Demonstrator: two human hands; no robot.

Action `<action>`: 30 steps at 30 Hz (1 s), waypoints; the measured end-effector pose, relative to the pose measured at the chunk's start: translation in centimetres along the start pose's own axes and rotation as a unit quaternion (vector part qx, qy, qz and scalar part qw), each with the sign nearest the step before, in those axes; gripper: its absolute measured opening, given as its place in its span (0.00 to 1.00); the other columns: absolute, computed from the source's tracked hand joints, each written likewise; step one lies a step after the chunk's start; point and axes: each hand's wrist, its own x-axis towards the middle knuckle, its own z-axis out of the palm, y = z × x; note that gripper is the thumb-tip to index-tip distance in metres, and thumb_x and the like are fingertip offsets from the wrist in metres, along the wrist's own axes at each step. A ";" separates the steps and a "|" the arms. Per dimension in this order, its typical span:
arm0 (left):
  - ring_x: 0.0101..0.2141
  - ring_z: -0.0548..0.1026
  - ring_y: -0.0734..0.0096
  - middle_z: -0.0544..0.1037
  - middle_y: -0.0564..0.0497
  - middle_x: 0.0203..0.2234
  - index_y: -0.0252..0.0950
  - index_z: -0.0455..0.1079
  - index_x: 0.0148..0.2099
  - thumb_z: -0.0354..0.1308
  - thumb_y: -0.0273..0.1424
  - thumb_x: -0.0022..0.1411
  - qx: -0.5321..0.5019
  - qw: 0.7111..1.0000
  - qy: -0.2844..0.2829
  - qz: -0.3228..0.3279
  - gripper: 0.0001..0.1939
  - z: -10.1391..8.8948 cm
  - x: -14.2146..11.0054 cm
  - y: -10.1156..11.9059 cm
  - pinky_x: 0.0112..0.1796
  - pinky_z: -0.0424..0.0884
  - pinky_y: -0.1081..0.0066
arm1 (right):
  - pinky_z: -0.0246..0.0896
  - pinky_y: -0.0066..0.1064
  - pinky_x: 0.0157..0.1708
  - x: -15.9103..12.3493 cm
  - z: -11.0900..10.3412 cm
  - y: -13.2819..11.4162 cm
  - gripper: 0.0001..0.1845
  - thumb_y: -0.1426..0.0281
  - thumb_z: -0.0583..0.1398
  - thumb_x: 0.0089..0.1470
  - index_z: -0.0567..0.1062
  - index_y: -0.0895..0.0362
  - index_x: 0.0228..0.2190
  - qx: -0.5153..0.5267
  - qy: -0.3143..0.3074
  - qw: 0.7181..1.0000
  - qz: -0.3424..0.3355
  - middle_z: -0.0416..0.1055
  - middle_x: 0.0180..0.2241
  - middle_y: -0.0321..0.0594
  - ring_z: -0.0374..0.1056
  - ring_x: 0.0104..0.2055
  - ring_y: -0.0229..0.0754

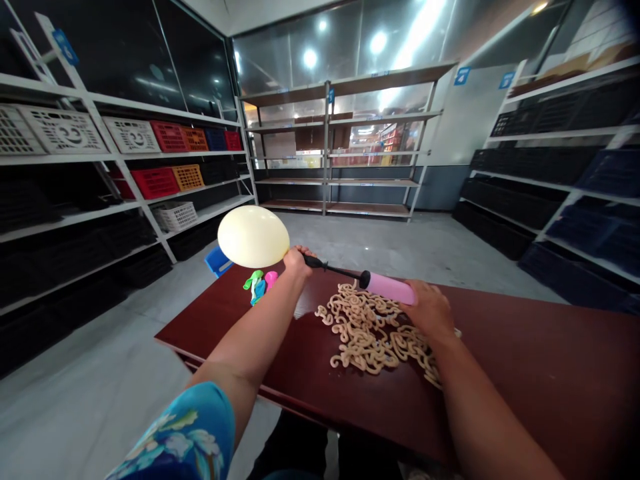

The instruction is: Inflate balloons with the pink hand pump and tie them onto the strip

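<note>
A pale yellow inflated balloon [253,236] hangs above the table's left side. My left hand [299,259] is closed at its neck, against the black end of a hand balloon pump [387,287]. The fingers hide how the balloon and pump meet. My right hand [429,308] is wrapped around the far end of the pump's pink barrel. Between my hands, the pump's thin black rod is exposed. Beneath the pump, a heap of tan, curled pieces [363,333] lies on the table; their kind is unclear. Several limp balloons [259,288] in green, blue and pink lie below the inflated one.
The dark red-brown table [525,373] spans the space before me. A blue chair [218,261] stands behind its left corner. White shelves [135,157] with plastic crates [167,137] line the left; racks [327,153] stand at the back, and dark bins [520,167] fill the right shelves.
</note>
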 end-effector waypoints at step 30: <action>0.12 0.54 0.81 0.54 0.57 0.14 0.36 0.50 0.24 0.42 0.18 0.51 -0.008 1.000 0.002 0.020 0.09 -1.3 1.7 2.1 0.18 0.52 0.78 | 0.47 0.32 0.33 0.0 -0.6 -1.0 0.19 0.64 0.59 0.44 0.68 0.52 0.41 -0.015 -0.021 0.999 -0.020 0.69 0.37 0.41 0.60 0.38 0.45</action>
